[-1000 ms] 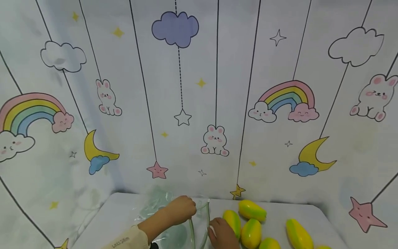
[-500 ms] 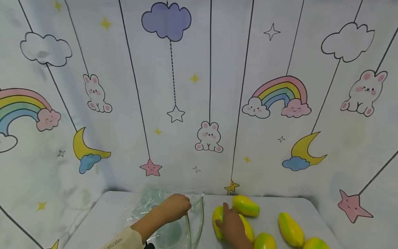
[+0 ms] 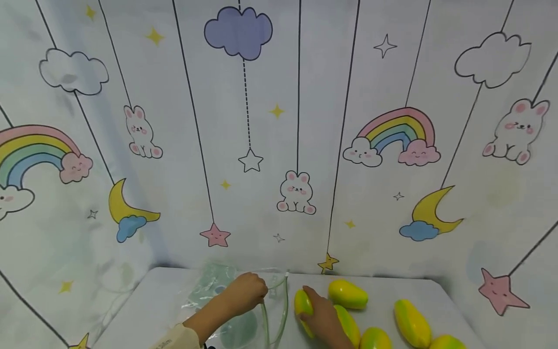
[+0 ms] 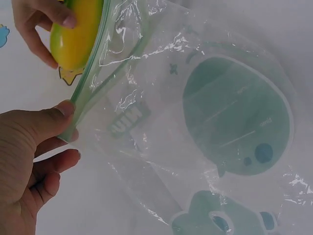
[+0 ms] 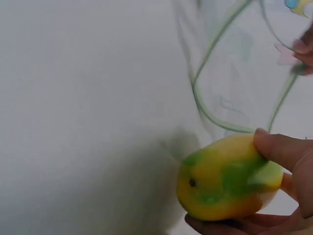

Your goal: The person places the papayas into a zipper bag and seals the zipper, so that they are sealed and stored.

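Observation:
My left hand pinches the green-edged rim of a clear zip bag printed with green shapes. In the left wrist view, thumb and forefinger grip a corner of that rim while the other fingers curl loosely below. The bag's mouth gapes toward the right, its edges spread apart in the head view. Just right of the mouth, my right hand holds a yellow-green mango. Seen from the right wrist, the thumb lies on top of the fruit and the fingers lie under it, with the bag's rim close behind.
Several more mangoes lie on the white table right of the bag: one mango toward the back, another mango farther right, others near the front. A patterned backdrop rises behind the table's far edge.
My right hand has left the bag's right rim, moved right to the nearest mango and taken hold of it. My left hand has kept its pinch on the bag.

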A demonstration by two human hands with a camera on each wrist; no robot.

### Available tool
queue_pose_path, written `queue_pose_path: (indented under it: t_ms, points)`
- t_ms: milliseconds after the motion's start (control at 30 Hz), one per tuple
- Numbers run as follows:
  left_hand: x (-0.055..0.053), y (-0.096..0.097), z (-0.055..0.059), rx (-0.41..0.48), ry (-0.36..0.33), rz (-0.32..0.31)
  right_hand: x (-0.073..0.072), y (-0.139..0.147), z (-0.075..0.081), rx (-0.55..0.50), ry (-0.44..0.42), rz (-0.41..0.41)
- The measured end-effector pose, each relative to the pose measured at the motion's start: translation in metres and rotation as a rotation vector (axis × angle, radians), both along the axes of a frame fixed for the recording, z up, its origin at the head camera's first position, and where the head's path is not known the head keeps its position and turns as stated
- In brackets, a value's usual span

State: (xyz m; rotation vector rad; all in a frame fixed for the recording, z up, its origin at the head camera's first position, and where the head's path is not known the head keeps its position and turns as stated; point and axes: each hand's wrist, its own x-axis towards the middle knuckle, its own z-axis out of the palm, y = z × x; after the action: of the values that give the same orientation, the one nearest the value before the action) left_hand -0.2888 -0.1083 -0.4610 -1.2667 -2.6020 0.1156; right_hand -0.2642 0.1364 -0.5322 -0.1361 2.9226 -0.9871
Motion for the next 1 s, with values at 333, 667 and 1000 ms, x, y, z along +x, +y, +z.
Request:
queue_pose_path:
  t_ms: [333,667,1000]
  points:
    - [0.002,0.003,-0.001,0.041,-0.061,0.005,0.004,0.032,0.037,-0.293,0.048,-0.233]
    - [-0.001,0.002,-0.005,0.129,-0.005,0.001,0.012,0.047,0.044,-0.429,0.026,-0.283]
    - [0.002,0.004,-0.004,0.149,-0.038,0.034,0.007,0.032,0.035,-0.419,-0.02,-0.244]
